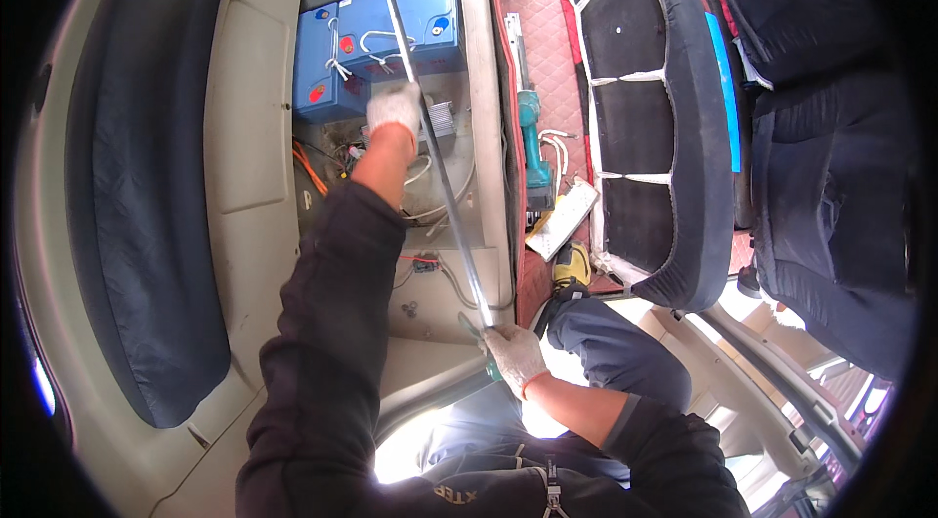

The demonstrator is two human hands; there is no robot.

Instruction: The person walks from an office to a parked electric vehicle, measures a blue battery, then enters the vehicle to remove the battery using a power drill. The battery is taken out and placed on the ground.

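Observation:
A long, thin metal strip (pixel 445 178) slants from above the blue batteries (pixel 369 29) down toward my lap. My left hand (pixel 394 110), in a whitish knit glove, is closed at the strip's upper half, just below the batteries; its fingertips are partly hidden. At the strip's lower end my gloved right hand (pixel 515 359) is closed around it. Beside that hand shows a bit of a green-handled tool (pixel 492 368), mostly hidden by the fingers. The batteries sit in an open floor compartment, with white cords on top and red and dark terminals.
Loose wires (pixel 310 166) lie in the compartment. To its right, a teal power tool (pixel 531 142) rests on red quilted matting (pixel 552 49), near a white box-like piece (pixel 564 218). A tipped-up seat (pixel 625 117) stands beyond. Another person in dark clothes (pixel 831 166) is at the far right.

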